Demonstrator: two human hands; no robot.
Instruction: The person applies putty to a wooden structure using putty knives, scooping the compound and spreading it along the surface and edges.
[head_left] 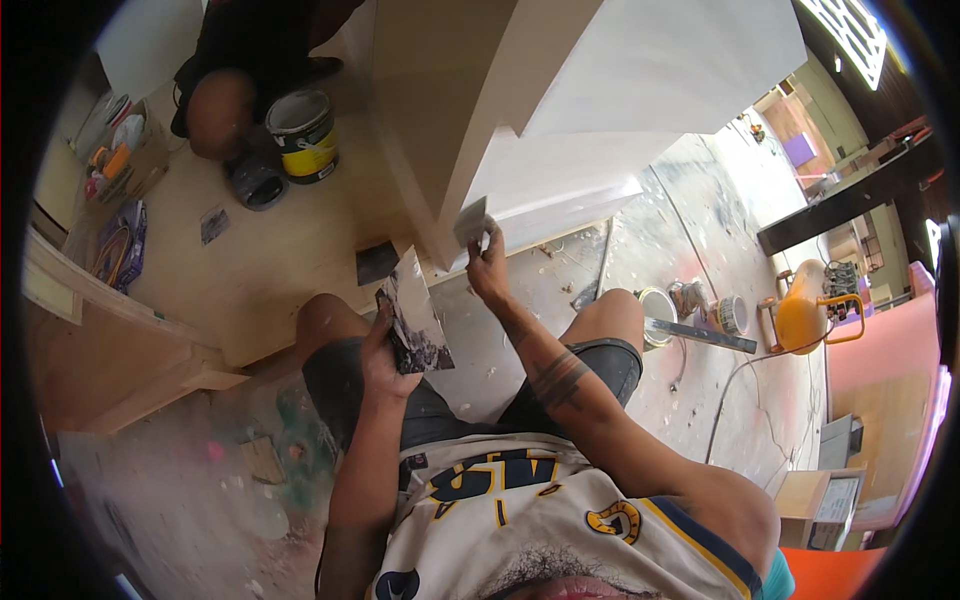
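My left hand grips a flat, pale board smeared with dark and whitish paste, tilted up above my knees. In my right hand is a small, flat scraper blade, pinched by its lower end. The blade stands close against the edge of a white cabinet-like panel; whether it touches cannot be told. A dark square sheet lies on the wooden base just beyond the board.
Inside the wooden structure, another person bends beside a black-and-yellow bucket and a dark pot. A box of supplies stands at far left. On the right are open tins, a long bar and a yellow compressor with a cable.
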